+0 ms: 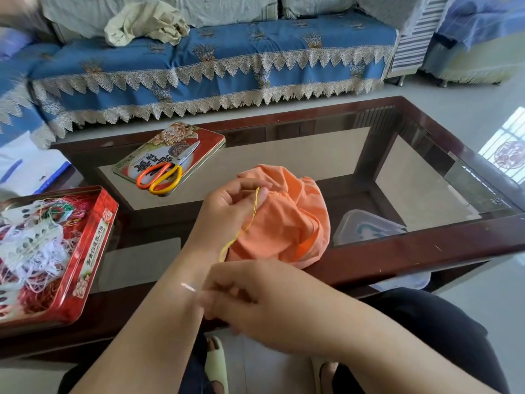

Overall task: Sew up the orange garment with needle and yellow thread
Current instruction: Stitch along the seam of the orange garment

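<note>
So that the seam stays put, my left hand [235, 204] pinches the orange garment [287, 217] bunched on the table's [397, 245] near edge, while my right hand [255, 302], nearer me, pinches the needle [189, 287], drawing the yellow thread [250, 220] taut.

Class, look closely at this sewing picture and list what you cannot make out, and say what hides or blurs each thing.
Head view:
- Needle: a blurred glint at the right hand; its eye cannot be seen.
- Right hand fingers: motion-blurred, so the exact grip is unclear.
- Stitches on the orange garment: hidden under the left hand and folds.
- Red tin: cut off by the left edge.
- Plastic container: contents blurred under the glass.
</note>
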